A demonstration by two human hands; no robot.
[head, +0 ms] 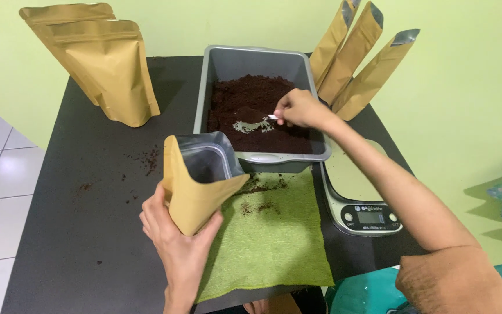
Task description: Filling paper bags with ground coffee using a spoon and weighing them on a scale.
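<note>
Left hand: the left hand (176,237) cups the base of an open gold stand-up pouch (196,186), fingers wrapped round its lower half, mouth tilted toward the far side of the table.
Right hand: the right hand (301,109) reaches into a grey rectangular tray (213,72), fingers pinched on the handle of a small scoop (253,124) whose bowl lies in the powder.
Tray contents: dark brown ground powder (257,99) fills much of the tray, with a scraped patch of bare bottom by the scoop.
Pouch position: near edge of the tray, just left of its middle, its upper rim overlapping the tray's front wall in view.
Underfoot: a green cloth (280,244) lies on the black table (76,232) just below the tray, dusted with spilled powder.
Right side: a digital kitchen scale (358,200) sits beside the cloth, partly crossed by the right forearm.
Far left: two sealed-looking gold pouches (108,72) stand upright.
Far right: three empty gold pouches (358,67) lean against the green wall.
Table left: scattered specks of powder.
</note>
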